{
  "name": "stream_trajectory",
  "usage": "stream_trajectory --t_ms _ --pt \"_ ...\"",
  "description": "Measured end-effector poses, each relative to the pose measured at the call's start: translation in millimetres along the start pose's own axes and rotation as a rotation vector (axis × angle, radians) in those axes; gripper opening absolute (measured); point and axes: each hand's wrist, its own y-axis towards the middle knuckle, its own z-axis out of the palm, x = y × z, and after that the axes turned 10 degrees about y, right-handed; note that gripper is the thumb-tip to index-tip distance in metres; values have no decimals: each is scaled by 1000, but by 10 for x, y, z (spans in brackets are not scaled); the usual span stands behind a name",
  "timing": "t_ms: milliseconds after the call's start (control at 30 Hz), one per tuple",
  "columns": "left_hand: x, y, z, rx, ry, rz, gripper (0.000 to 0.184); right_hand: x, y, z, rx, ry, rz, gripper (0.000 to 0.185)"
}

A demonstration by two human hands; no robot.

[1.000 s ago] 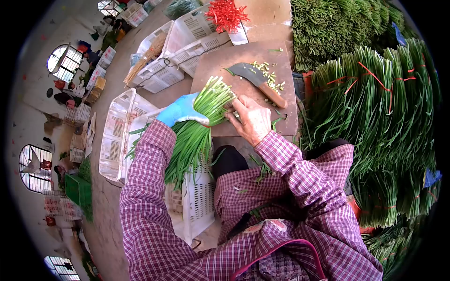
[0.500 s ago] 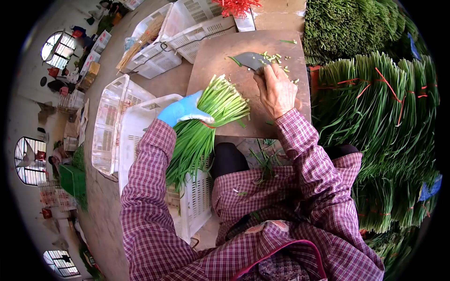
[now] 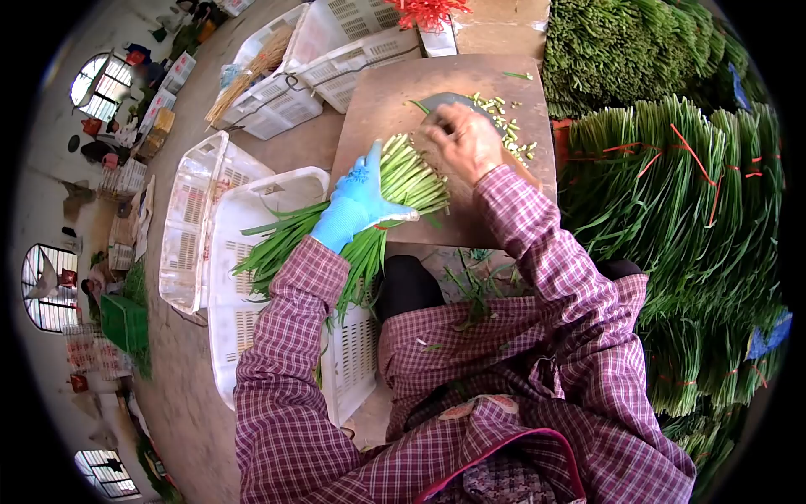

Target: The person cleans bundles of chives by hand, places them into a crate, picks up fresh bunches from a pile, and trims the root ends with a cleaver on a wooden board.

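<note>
A bundle of long green stalks (image 3: pixel 411 178) lies at the left front of the brown board (image 3: pixel 378 97), its leaves hanging over the edge. My left hand (image 3: pixel 359 202), in a blue glove, grips it from above, beside a red tie that shows by the thumb. My right hand (image 3: pixel 463 143), bare and blurred, is over the knife (image 3: pixel 445 101), whose dark blade and wooden handle show partly around it. Its fingers are bent, but whether they touch the knife is unclear. Short cut stalk ends (image 3: pixel 514 134) are scattered right of the blade.
White crates (image 3: pixel 273 189) stand at the left, with more (image 3: pixel 361 71) behind the board. Red ties (image 3: pixel 426 12) lie at the top. Tied green bundles (image 3: pixel 663 185) are stacked along the right. A green crate (image 3: pixel 123 322) stands far left.
My left hand has turned, its fingers now pointing up over the bundle, whose leaves spread further left. My right hand went from the stalk ends to the knife, then shifted slightly left.
</note>
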Motion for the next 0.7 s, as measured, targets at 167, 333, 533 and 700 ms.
stream_trajectory --t_ms 167,333,533,700 --pt "-83 13 -144 67 44 -1 126 -109 -20 -800 -93 -437 48 29" --pt "-289 5 -93 -34 205 -3 129 -344 -478 -619 178 -618 137 56" --pt "-434 -35 85 -115 323 -28 126 -471 -599 -512 143 -647 212 64" --pt "-488 76 -2 -35 344 -59 105 -633 -650 -476 90 -621 199 43"
